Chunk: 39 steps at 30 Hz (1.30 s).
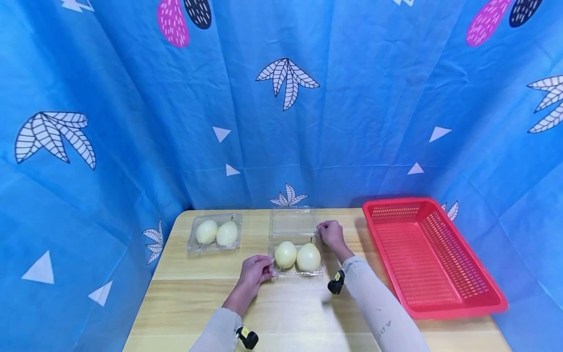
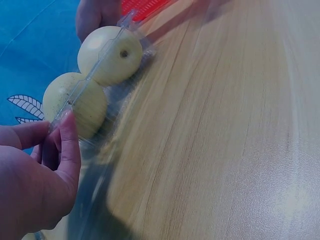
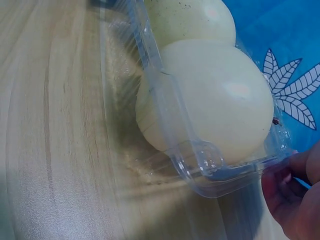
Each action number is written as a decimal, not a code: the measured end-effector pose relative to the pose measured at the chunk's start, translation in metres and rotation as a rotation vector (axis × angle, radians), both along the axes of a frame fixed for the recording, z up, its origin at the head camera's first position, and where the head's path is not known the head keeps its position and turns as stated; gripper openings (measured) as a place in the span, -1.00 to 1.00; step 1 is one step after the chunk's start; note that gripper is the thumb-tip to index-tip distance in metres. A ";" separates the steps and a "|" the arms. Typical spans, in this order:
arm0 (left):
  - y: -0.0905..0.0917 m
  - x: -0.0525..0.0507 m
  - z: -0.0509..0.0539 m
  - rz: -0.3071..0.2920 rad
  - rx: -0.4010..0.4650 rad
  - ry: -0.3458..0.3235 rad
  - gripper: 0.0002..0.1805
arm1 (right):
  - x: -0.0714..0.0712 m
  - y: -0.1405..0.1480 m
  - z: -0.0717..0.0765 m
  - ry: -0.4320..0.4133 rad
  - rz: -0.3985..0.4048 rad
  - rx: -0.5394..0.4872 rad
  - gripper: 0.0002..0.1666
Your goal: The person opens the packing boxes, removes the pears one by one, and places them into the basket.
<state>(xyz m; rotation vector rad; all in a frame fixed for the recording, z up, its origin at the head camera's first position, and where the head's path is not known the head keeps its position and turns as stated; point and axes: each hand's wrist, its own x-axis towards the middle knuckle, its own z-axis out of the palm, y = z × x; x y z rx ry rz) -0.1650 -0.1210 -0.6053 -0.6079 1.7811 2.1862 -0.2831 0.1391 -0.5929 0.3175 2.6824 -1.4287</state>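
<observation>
A clear plastic clamshell box (image 1: 281,275) sits on the table with its lid (image 1: 292,222) folded back toward the curtain. Inside it, side by side, are two pale yellow pears, a left pear (image 1: 285,254) and a right pear (image 1: 309,257). My left hand (image 1: 253,276) pinches the box's rim at the left front, thumb against fingers, as the left wrist view shows. At the back right, near the lid's hinge, my right hand (image 1: 331,233) pinches the box's edge; in the right wrist view part of this hand (image 3: 295,195) is cut off.
Farther left stands another clear plastic box (image 1: 191,244) holding two pears. A red slotted basket (image 1: 457,313) lies at the right of the wooden table (image 1: 193,303). A blue patterned curtain (image 1: 352,122) hangs close behind the table and along both sides.
</observation>
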 end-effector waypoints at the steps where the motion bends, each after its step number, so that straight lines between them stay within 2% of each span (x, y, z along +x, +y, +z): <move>1: 0.000 0.000 0.000 -0.001 0.000 0.001 -0.73 | 0.000 0.001 0.000 -0.006 0.000 -0.002 -0.75; 11: 0.005 0.004 0.007 -0.010 0.005 0.001 -0.70 | 0.004 0.005 -0.002 -0.017 -0.039 -0.038 -0.72; 17: 0.008 0.004 0.004 -0.007 0.006 -0.004 -0.72 | 0.008 0.009 -0.004 -0.026 -0.044 -0.082 -0.70; 23: 0.007 0.005 0.002 -0.002 -0.011 -0.010 -0.73 | 0.018 0.012 -0.004 -0.005 0.013 -0.064 -0.67; 33: 0.003 0.003 0.001 0.022 -0.026 -0.012 -0.75 | 0.038 0.011 0.001 0.013 0.081 -0.132 -0.70; 39: 0.003 0.002 0.006 0.012 -0.033 0.014 -0.76 | 0.046 0.011 0.005 0.043 0.128 -0.070 -0.65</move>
